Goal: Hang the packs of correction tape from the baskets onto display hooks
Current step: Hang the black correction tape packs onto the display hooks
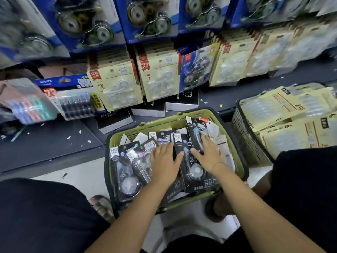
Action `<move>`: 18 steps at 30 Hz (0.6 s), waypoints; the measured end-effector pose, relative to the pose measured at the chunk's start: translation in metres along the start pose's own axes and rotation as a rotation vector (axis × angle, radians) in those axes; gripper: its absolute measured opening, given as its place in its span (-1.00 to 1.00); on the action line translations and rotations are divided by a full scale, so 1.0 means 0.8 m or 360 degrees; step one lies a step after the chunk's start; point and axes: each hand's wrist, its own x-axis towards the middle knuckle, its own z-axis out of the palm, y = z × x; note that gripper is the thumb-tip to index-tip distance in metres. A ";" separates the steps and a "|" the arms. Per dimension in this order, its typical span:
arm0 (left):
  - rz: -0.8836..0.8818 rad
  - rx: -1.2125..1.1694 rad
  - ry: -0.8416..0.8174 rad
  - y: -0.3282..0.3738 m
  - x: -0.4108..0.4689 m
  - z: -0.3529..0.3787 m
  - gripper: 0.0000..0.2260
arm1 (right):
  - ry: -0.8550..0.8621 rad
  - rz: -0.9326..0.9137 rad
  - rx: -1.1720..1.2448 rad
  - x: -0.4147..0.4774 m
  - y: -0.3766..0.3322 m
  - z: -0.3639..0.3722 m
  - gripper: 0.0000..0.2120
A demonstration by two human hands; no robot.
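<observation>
Your left hand [164, 162] and right hand [209, 155] lie flat, fingers straight, gripping nothing, on black correction tape packs [193, 170] in the green basket [160, 123]; dark basket [244, 141] at its 2 o'clock.

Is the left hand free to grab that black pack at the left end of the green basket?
Probably yes. The left hand lies flat right beside it, holding nothing, and the black pack lies on top of the pile in the green basket, mostly uncovered.

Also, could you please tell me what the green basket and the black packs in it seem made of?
Green basket: moulded plastic, matte, judging by its slotted walls. Black packs: printed card with clear glossy plastic blisters, probably.
</observation>
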 end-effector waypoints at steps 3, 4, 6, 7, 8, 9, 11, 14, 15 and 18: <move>-0.0012 0.0207 -0.0053 0.002 0.000 0.012 -0.36 | -0.0012 -0.0068 -0.0130 -0.011 0.004 0.005 -0.32; -0.0033 0.0249 -0.0067 0.002 0.000 0.015 -0.34 | -0.0009 -0.0080 -0.0127 -0.016 0.006 0.004 -0.34; -0.0078 0.0287 -0.0064 0.002 0.002 0.018 -0.32 | 0.0009 -0.0047 -0.0069 -0.022 0.009 0.000 -0.44; -0.0094 0.0260 -0.0048 0.003 0.004 0.017 -0.32 | 0.0049 -0.0030 -0.0021 -0.025 0.010 -0.002 -0.51; -0.0113 0.0210 -0.0030 0.006 0.005 0.015 -0.32 | 0.0106 0.0016 0.0055 -0.026 0.015 -0.002 -0.60; -0.0143 0.0145 -0.0016 0.008 0.007 0.012 -0.33 | 0.0164 0.0059 0.0144 -0.027 0.018 -0.002 -0.69; -0.0241 -0.0053 -0.0012 0.014 0.010 0.003 -0.33 | 0.0175 0.0223 0.0371 -0.028 0.023 -0.002 -0.80; -0.0333 -0.0287 -0.0022 0.015 0.017 -0.007 -0.36 | 0.0018 0.0391 0.0618 -0.027 0.028 -0.002 -0.76; -0.0317 -0.0309 -0.0020 0.012 0.018 -0.008 -0.37 | -0.0023 0.0409 0.0688 -0.026 0.028 -0.001 -0.74; -0.0239 -0.0398 -0.0137 0.014 0.012 -0.015 -0.29 | -0.0104 0.0499 0.0928 -0.029 0.025 -0.002 -0.51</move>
